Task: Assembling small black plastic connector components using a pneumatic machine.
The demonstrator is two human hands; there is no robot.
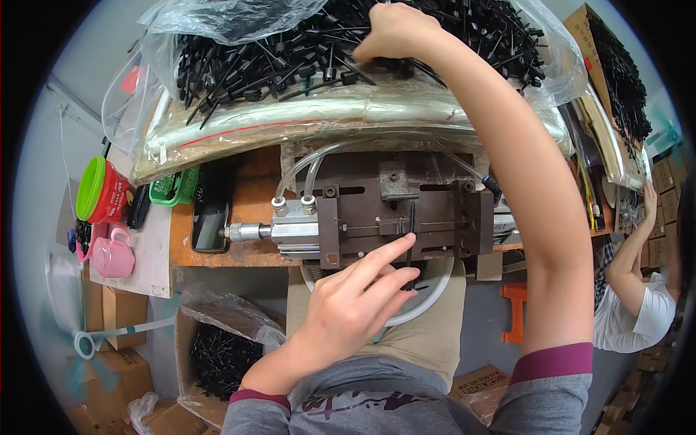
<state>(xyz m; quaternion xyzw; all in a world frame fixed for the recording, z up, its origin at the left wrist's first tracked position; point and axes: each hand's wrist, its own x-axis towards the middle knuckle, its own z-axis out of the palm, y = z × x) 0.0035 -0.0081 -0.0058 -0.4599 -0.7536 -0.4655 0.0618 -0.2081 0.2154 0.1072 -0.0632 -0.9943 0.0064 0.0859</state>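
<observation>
My left hand (355, 301) holds a thin black pin-like part (410, 243) upright between fingertips, right at the slot of a dark metal press fixture (395, 214) with a silver air cylinder (286, 232) on its left. My right hand (395, 32) reaches far up into a clear plastic bag (348, 109) heaped with several black pin parts (275, 61), fingers closed among them; what it grips is hidden.
A phone (211, 217) lies left of the fixture on the orange bench. A red tub with a green lid (101, 190) and a pink cup (112, 254) stand at far left. A box of black parts (221, 355) sits below. Another person (634, 304) works at right.
</observation>
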